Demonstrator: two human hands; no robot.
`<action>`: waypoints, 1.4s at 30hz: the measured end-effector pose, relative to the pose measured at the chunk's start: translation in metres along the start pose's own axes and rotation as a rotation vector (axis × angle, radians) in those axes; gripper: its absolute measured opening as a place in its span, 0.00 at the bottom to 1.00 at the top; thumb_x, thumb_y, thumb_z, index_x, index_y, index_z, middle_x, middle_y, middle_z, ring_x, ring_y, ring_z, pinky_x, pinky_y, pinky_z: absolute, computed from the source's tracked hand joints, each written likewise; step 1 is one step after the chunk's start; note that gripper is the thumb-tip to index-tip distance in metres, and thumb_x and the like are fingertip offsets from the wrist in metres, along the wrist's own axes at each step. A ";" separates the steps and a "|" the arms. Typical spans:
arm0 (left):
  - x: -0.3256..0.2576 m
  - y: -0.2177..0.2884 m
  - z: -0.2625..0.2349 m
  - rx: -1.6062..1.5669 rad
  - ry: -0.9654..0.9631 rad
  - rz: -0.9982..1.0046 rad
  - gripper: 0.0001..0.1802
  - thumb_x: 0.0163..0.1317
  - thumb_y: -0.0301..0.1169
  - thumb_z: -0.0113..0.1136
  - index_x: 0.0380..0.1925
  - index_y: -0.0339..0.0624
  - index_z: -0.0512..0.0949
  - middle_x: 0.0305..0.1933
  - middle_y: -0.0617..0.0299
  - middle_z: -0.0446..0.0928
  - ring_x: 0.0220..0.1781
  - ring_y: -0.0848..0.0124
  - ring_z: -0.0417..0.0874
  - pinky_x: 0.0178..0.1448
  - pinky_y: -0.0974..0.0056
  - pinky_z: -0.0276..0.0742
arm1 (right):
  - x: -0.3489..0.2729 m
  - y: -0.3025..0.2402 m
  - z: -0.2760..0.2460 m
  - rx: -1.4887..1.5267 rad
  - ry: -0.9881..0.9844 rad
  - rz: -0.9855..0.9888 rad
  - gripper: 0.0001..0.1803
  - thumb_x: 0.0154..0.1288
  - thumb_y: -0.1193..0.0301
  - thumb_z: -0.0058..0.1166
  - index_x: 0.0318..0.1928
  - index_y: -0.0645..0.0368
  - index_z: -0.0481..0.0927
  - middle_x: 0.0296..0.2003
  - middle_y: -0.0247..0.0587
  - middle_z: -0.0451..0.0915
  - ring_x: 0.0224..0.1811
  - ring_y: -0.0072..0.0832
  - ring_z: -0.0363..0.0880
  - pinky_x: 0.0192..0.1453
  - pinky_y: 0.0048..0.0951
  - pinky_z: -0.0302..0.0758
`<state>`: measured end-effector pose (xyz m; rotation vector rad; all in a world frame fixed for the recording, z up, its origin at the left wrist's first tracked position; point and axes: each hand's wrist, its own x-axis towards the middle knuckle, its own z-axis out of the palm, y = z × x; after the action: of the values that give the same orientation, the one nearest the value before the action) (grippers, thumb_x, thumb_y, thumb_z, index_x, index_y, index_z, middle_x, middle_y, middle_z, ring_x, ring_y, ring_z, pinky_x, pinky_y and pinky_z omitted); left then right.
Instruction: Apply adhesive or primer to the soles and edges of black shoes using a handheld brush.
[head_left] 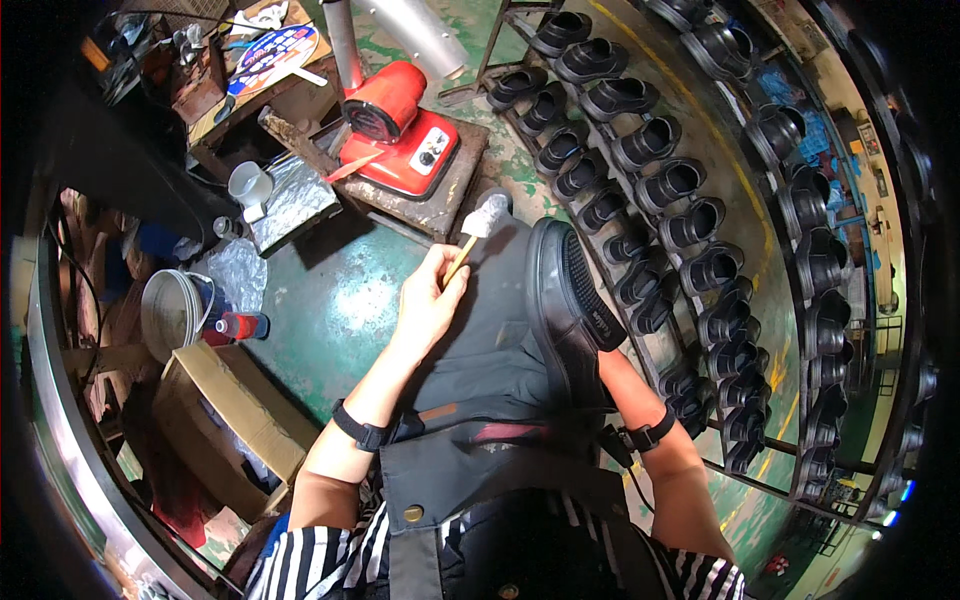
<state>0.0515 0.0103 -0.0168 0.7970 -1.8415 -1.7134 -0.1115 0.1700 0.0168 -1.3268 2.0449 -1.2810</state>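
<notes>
Between the fingers of my left hand (434,295) is a thin wooden stick (461,258) with a wad of white cloth-like material (487,214) at its far end. Its tip points away from me, over my apron-covered lap. A black shoe (564,310) stands toe away on the right side of my lap, turned so that part of its ribbed sole shows on the right. My right hand (610,368) reaches the shoe from the right and holds it. Most of that hand, with its fingers, is hidden behind the shoe. Wad and shoe are apart.
Ahead, a red machine (412,150) with a round nozzle rests on a low stand. Left of it, a clear cup (250,185) sits on a foil-covered board. A white bucket (172,312), a bottle (243,325) and a cardboard box (240,410) are at left. Shoe racks (690,190) line the right.
</notes>
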 end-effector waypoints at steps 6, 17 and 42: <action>-0.009 0.014 -0.005 0.421 -0.111 0.128 0.09 0.63 0.32 0.64 0.33 0.39 0.76 0.25 0.57 0.75 0.23 0.65 0.75 0.32 0.64 0.72 | -0.004 0.006 -0.001 0.053 0.036 0.022 0.20 0.70 0.77 0.45 0.61 0.66 0.67 0.58 0.53 0.69 0.63 0.40 0.67 0.71 0.37 0.63; 0.008 0.039 0.005 0.648 -0.062 0.591 0.09 0.63 0.33 0.62 0.41 0.45 0.81 0.28 0.56 0.77 0.29 0.56 0.82 0.33 0.58 0.78 | -0.018 0.010 0.012 0.045 0.044 -0.049 0.18 0.70 0.77 0.44 0.59 0.66 0.67 0.56 0.50 0.70 0.61 0.38 0.68 0.69 0.36 0.63; 0.000 0.044 0.004 0.220 0.029 0.329 0.09 0.69 0.30 0.57 0.41 0.35 0.80 0.26 0.62 0.76 0.26 0.74 0.76 0.34 0.70 0.73 | -0.033 0.022 0.015 -2.441 -0.017 -0.760 0.28 0.73 0.57 0.46 0.65 0.64 0.68 0.60 0.46 0.72 0.64 0.33 0.69 0.75 0.34 0.59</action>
<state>0.0448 0.0149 0.0268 0.5576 -2.0344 -1.3053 -0.0962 0.1940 -0.0146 -2.5349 2.3839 2.3405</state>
